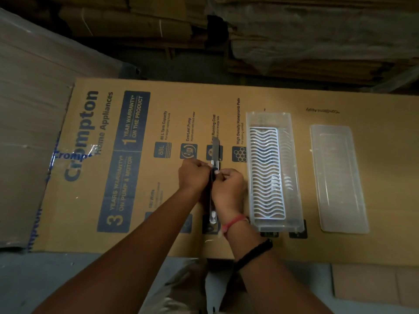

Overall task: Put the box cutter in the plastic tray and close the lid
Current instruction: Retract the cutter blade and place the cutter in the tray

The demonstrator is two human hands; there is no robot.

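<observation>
Gripping the box cutter (215, 177) from both sides, the left hand (193, 176) and the right hand (229, 186) meet at the middle of the tool, close together above a large printed cardboard box (113, 155) lying flat as the work surface. Left fingers curl against the cutter's left edge; right thumb presses on the dark slider part, other fingers wrapped around the body. Blade is extended, pointing away from the person; clear butt end points back toward the wrists. Whether the cutter rests on the cardboard or is lifted slightly off it cannot be told. Plastic tray (294, 168), clear, open, sits just right of the right hand, holding a white wavy-slotted insert (266, 173). Lid (337, 177), translucent, lies flat on the cardboard to the right of the tray, apart from it. Right wrist carries a red thread band (233, 223) and a black band (255, 252). Stacked cartons (136, 19) in dim background.
</observation>
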